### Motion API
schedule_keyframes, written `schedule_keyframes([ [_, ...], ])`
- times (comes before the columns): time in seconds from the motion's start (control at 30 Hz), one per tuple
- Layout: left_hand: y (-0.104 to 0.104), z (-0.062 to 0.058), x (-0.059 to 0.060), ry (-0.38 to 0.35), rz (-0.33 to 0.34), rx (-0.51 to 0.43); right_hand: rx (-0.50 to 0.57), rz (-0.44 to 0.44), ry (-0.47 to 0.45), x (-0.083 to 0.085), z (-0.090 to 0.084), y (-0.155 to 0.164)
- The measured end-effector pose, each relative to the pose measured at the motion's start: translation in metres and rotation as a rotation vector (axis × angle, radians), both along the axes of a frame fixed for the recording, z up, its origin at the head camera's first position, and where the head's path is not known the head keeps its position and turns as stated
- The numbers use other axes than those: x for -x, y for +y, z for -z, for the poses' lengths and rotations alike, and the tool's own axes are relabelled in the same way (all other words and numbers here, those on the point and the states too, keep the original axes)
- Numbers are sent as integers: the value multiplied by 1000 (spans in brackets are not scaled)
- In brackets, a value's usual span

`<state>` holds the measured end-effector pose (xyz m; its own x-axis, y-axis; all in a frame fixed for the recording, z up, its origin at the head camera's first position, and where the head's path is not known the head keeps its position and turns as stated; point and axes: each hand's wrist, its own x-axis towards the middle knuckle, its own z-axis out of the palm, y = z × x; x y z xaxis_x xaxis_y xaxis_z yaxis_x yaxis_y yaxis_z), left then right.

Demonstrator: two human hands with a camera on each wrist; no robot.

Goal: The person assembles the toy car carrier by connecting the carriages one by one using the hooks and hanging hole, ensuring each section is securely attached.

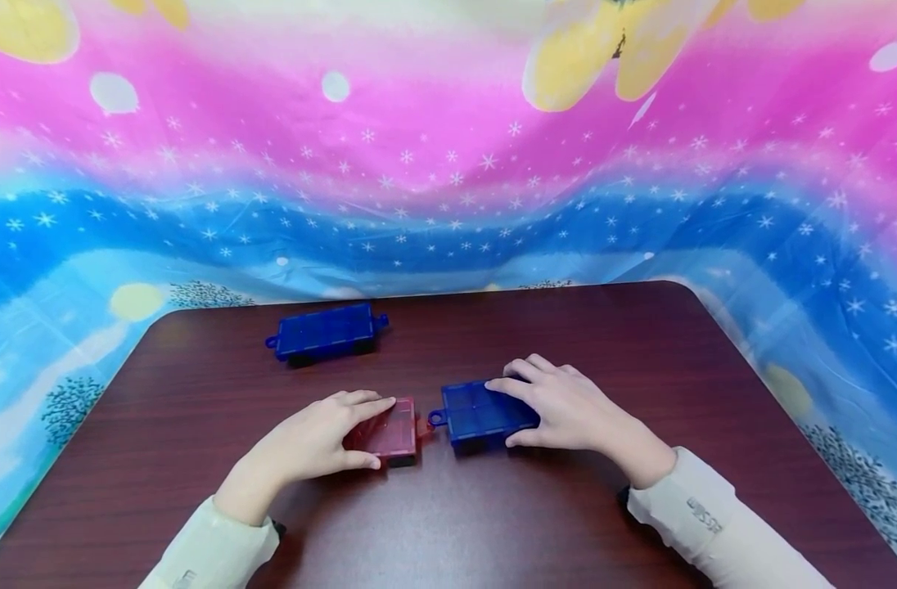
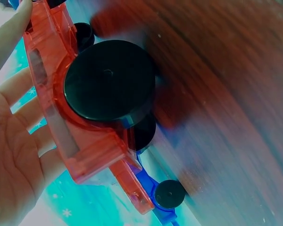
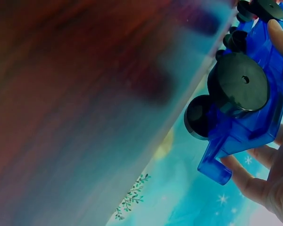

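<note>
Head view showed both hands at work over a dark reddish-brown wood-grain counter (image 1: 493,523). The left hand (image 1: 323,438) held a translucent red plastic toy wagon with black wheels (image 1: 398,432), thumb along its near side and fingers across the far side. To its right, the right hand (image 1: 570,409) gripped a translucent blue plastic wagon with black wheels (image 1: 472,413) by its right end, in much the same manner.

The two wagons stood end to end near the middle of the counter, the small red coupling (image 1: 425,429) just beside the round blue ring (image 1: 437,419); whether they were linked, I could not tell. Farther back on the left stood a second blue plastic wagon (image 1: 326,331), well apart from both hands. Behind the counter hung a pink-and-blue cloth with white snowflakes (image 1: 448,180).
</note>
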<state>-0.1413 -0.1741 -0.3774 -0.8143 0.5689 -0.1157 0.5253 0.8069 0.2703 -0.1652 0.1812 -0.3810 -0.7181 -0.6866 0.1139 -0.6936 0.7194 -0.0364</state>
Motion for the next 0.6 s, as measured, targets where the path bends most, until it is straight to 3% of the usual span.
schedule_keyframes([
  [0.6, 4, 1, 1, -3, -2, -10, -32, -2, 5, -2, 0, -4],
])
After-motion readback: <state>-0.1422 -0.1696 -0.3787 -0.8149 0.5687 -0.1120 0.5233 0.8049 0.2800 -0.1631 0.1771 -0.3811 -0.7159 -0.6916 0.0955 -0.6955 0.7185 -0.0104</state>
